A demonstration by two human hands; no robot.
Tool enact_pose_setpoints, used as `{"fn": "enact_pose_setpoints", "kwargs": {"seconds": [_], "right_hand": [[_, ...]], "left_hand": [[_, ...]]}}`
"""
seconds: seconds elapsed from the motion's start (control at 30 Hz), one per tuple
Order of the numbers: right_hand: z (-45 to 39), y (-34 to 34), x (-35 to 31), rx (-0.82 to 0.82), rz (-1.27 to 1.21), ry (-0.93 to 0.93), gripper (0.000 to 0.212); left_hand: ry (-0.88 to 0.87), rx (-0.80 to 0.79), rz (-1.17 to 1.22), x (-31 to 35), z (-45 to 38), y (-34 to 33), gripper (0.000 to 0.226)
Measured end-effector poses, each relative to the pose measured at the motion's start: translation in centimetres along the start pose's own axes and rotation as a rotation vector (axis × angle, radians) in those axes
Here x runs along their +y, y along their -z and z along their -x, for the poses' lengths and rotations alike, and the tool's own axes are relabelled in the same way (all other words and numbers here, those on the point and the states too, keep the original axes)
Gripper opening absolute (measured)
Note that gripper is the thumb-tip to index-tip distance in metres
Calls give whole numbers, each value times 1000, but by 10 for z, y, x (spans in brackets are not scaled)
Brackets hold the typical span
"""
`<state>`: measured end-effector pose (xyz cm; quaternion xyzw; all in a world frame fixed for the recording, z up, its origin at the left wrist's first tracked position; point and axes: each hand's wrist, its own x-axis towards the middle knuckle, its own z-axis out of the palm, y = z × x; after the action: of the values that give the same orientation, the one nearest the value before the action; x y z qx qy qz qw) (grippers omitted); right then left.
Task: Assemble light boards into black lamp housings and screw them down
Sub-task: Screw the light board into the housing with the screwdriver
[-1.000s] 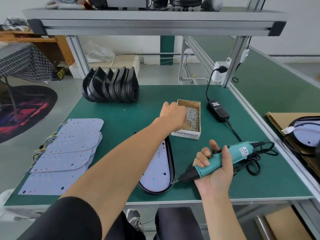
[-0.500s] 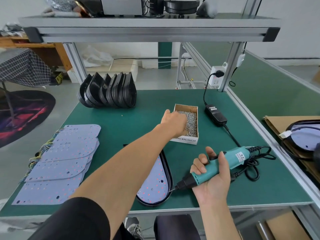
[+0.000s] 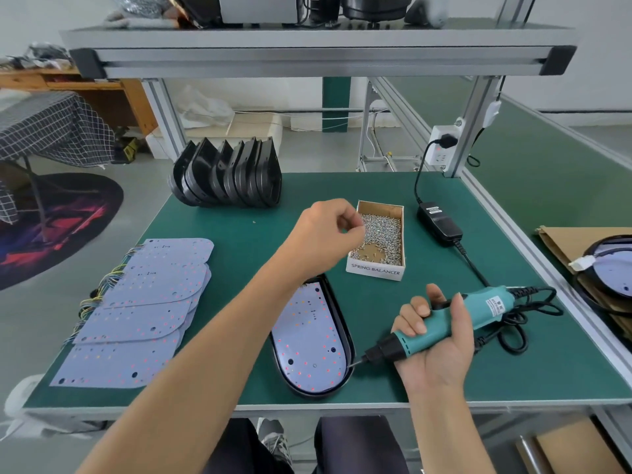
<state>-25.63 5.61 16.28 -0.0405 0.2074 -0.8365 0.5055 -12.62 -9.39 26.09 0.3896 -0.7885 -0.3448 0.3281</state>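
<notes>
A black lamp housing (image 3: 345, 323) lies near the front edge of the green table with a pale light board (image 3: 309, 340) seated inside it. My left hand (image 3: 325, 234) hovers beside the cardboard screw box (image 3: 378, 266), fingers curled and pinched together; whether a screw is between them is too small to tell. My right hand (image 3: 434, 340) grips a teal electric screwdriver (image 3: 444, 323), its bit tip at the housing's right rim. Several empty black housings (image 3: 229, 176) stand stacked at the back of the table. Several loose light boards (image 3: 136, 313) with coloured wires lie fanned out on the left.
A black power adapter (image 3: 439, 222) and its cable lie right of the screw box, plugged into a socket (image 3: 443, 148) on the frame post. The screwdriver cord coils at the right. A finished lamp (image 3: 612, 265) rests on cardboard on the neighbouring bench. An overhead shelf spans the bench.
My left hand has lifted out of the screw box and drawn back to its left edge, fingers now pinched. The right hand with the screwdriver has stayed put.
</notes>
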Motion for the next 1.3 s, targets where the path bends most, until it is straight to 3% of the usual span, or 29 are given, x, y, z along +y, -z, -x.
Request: {"fn": "enact_pose_setpoints", "kwargs": {"seconds": [0.27, 0.47, 0.6, 1.07, 1.3], "right_hand": [[3, -35, -1, -45, -65, 17, 27], [8, -79, 5, -103, -182, 13, 26], [12, -95, 5, -128, -212, 39, 27], [16, -95, 12, -139, -131, 65, 27], [21, -102, 15, -53, -89, 75, 29]], "left_hand": [[162, 102, 329, -19, 115, 35, 9], [185, 156, 595, -17, 142, 28, 13], [213, 170, 673, -16, 149, 27, 4], [234, 106, 547, -15, 157, 20, 12], [148, 203, 254, -16, 164, 14, 10]]}}
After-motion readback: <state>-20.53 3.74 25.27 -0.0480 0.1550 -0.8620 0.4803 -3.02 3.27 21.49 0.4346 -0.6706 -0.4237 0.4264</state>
